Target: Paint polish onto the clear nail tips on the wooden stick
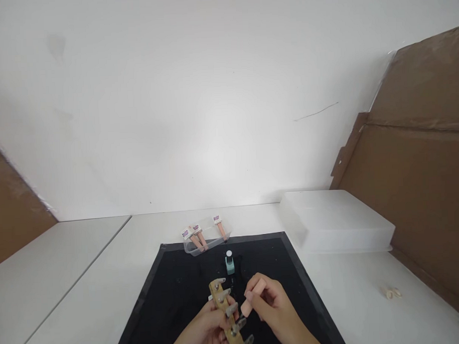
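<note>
My left hand (210, 325) is closed around a wooden nail display strip (219, 299), held at a tilt over the black mat. Several clear nail tips (232, 309) stick out from its right side. A small white piece shows beside the left fingers; I cannot tell what it is. My right hand (274, 307) pinches a pink nail polish brush (252, 297) by its long cap. Its lower end is close to the nail tips, and the bristles are hard to make out. Beyond both hands stands a teal bottle (230, 265) with a dark neck and white top.
At the mat's far edge, a clear plastic tray (194, 252) holds several pink-handled items (200, 238) with white labels. A white translucent box (340, 223) stands at the back right. Small beige rings (390, 293) lie on the right of the white table. Brown cardboard (414, 175) borders the right side.
</note>
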`<action>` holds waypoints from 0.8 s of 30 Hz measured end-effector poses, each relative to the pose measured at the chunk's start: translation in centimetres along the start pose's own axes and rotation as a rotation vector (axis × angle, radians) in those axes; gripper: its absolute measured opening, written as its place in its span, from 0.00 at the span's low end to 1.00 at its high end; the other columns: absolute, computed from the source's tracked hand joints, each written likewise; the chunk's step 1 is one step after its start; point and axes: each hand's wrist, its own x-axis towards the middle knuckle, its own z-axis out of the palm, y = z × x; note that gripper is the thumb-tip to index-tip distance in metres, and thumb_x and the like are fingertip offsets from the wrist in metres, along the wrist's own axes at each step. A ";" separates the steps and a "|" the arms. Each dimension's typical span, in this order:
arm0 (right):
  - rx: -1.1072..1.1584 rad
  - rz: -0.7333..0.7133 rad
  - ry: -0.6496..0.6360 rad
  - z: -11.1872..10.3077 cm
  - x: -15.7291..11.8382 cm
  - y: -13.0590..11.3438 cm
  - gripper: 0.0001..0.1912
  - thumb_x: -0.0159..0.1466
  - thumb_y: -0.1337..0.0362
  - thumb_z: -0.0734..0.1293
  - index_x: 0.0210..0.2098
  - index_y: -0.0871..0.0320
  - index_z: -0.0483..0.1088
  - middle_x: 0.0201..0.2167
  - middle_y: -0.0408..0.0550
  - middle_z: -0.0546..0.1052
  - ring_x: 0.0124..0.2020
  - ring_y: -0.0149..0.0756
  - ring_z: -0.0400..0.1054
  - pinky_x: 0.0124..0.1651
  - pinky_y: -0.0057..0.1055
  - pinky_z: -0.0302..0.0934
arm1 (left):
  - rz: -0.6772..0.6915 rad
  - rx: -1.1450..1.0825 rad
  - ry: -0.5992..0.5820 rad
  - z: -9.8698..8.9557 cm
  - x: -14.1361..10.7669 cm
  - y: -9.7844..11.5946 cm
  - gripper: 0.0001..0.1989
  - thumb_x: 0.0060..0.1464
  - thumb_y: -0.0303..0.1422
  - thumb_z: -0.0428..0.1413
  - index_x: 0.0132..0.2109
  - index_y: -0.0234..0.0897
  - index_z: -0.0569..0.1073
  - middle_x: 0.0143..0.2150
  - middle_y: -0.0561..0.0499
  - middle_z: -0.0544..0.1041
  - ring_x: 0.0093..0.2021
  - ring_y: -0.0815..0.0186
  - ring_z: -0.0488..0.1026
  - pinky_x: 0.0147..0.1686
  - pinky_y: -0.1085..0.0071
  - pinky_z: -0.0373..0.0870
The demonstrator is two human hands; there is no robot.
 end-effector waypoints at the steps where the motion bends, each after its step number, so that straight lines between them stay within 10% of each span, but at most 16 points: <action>1: -0.001 0.002 0.004 0.0 0.0 0.0 0.19 0.57 0.55 0.66 0.17 0.58 0.60 0.19 0.41 0.67 0.16 0.25 0.56 0.19 0.24 0.47 | 0.001 0.000 -0.001 0.0 0.0 -0.1 0.14 0.30 0.24 0.52 0.31 0.36 0.65 0.21 0.59 0.65 0.18 0.77 0.57 0.21 0.77 0.51; 24: 0.015 0.090 0.078 -0.2 0.4 0.5 0.14 0.57 0.65 0.64 0.18 0.57 0.58 0.14 0.38 0.66 0.14 0.25 0.51 0.17 0.23 0.44 | 0.007 0.013 -0.021 0.3 -0.4 0.1 0.13 0.31 0.25 0.52 0.31 0.36 0.66 0.24 0.57 0.68 0.19 0.76 0.59 0.21 0.76 0.51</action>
